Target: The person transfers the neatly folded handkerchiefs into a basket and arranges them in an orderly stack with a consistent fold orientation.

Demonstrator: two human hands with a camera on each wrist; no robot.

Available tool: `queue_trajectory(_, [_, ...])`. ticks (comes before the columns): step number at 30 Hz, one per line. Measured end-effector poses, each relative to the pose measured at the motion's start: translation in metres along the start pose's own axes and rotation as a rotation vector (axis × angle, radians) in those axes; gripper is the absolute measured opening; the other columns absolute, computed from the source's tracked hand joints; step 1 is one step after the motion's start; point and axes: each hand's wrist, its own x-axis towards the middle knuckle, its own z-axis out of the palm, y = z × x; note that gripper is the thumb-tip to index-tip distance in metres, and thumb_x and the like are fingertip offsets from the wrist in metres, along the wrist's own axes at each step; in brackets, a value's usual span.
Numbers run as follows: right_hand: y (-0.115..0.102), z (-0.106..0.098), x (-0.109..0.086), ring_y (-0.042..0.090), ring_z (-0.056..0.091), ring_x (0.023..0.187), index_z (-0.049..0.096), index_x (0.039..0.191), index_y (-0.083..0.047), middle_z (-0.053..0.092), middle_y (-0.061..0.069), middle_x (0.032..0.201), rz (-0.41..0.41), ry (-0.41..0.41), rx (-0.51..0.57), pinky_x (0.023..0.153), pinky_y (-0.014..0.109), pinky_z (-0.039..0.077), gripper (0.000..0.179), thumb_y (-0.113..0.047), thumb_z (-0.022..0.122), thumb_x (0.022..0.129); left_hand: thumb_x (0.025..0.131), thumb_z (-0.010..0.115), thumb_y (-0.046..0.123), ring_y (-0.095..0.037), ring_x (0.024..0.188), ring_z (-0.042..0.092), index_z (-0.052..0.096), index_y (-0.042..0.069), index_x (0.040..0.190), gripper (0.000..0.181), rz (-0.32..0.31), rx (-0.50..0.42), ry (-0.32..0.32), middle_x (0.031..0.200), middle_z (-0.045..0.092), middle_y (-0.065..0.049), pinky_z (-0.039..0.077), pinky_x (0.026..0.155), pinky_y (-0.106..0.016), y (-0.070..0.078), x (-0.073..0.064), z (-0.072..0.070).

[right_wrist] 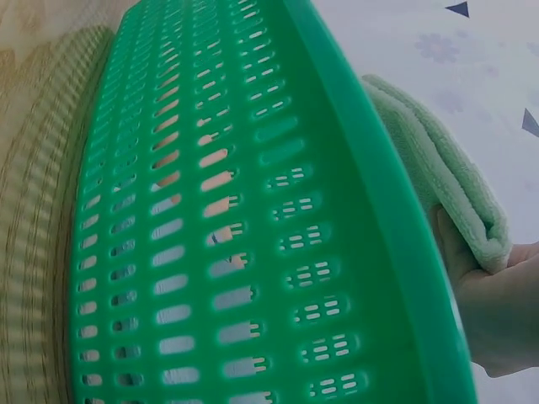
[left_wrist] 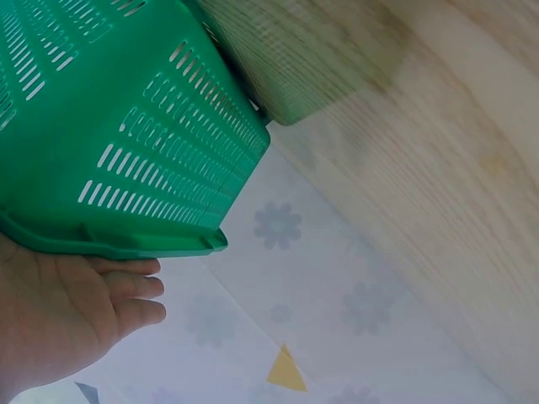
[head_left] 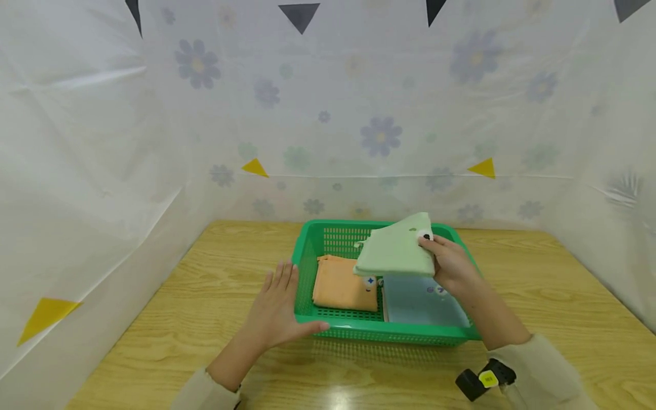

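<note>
A folded light-green towel point(head_left: 397, 247) with a round eye-like patch hangs tilted above the green plastic basket point(head_left: 381, 330). My right hand point(head_left: 451, 265) pinches its right edge; in the right wrist view the towel's folded layers point(right_wrist: 446, 177) show beyond the basket rim. Inside the basket a folded orange towel point(head_left: 340, 285) lies on the left, a folded blue one point(head_left: 425, 304) on the right. The green towel hides part of both. At the basket's front left corner my left hand point(head_left: 271, 313) touches the rim, fingers straight and thumb spread along the front.
The basket stands on a wood-grain table point(head_left: 220, 285). Behind it hangs a pale flowered sheet point(head_left: 328, 114), with similar sheeting on both sides. A black wrist device point(head_left: 484, 380) with a yellow label sits at the right sleeve.
</note>
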Motion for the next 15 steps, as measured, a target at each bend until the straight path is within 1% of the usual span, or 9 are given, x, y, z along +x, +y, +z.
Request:
queue_trajectory(3, [0.000,0.006,0.003,-0.006,0.056,0.092,0.002,0.150,-0.006,0.037,0.000,0.133,0.015,0.017,0.011,0.082,0.015,0.050,0.070,-0.030,0.043,0.099,0.069,0.035,0.088,-0.034,0.144,0.006,0.015,-0.005,0.146,0.123,0.001,-0.011,-0.005,0.154,0.012,-0.022,0.011,0.117,-0.050,0.000,0.000,0.000])
queue_trajectory(6, [0.000,0.012,0.006,-0.005,0.055,0.093,0.002,0.150,-0.007,0.027,0.007,0.145,0.027,0.024,0.007,0.083,0.015,0.050,0.068,-0.029,0.042,0.100,0.070,0.037,0.087,-0.034,0.144,0.006,0.015,-0.005,0.146,0.122,0.002,-0.013,-0.007,0.153,0.012,-0.022,0.011,0.117,-0.050,-0.001,0.000,0.000])
queue_trajectory(8, [0.001,0.016,0.007,-0.004,0.053,0.095,0.003,0.151,-0.007,0.021,0.010,0.150,0.035,0.026,0.007,0.083,0.015,0.050,0.066,-0.028,0.041,0.100,0.070,0.037,0.087,-0.034,0.144,0.007,0.014,-0.005,0.146,0.122,0.002,-0.010,-0.009,0.153,0.012,-0.023,0.011,0.117,-0.049,-0.001,0.001,0.000])
queue_trajectory(10, [0.002,0.020,0.009,-0.003,0.053,0.097,0.005,0.151,-0.007,0.019,0.011,0.151,0.047,0.035,0.003,0.083,0.015,0.050,0.065,-0.027,0.041,0.100,0.070,0.037,0.087,-0.034,0.144,0.007,0.014,-0.005,0.146,0.122,0.002,-0.007,-0.008,0.153,0.011,-0.023,0.012,0.117,-0.049,-0.001,0.001,0.000])
queue_trajectory(12, [0.003,0.024,0.011,0.001,0.052,0.102,0.007,0.150,-0.007,0.020,0.012,0.152,0.060,0.044,0.000,0.083,0.015,0.050,0.063,-0.026,0.040,0.100,0.070,0.038,0.087,-0.034,0.144,0.007,0.014,-0.005,0.146,0.122,0.002,-0.007,-0.007,0.153,0.011,-0.023,0.012,0.117,-0.049,-0.001,0.001,0.001])
queue_trajectory(15, [0.005,0.030,0.014,0.012,0.048,0.117,0.010,0.150,-0.005,0.021,0.013,0.151,0.074,0.056,-0.004,0.082,0.016,0.049,0.060,-0.024,0.039,0.101,0.070,0.039,0.086,-0.033,0.144,0.007,0.014,-0.005,0.146,0.122,0.002,-0.005,-0.005,0.153,0.011,-0.023,0.012,0.117,-0.049,-0.001,0.001,0.001])
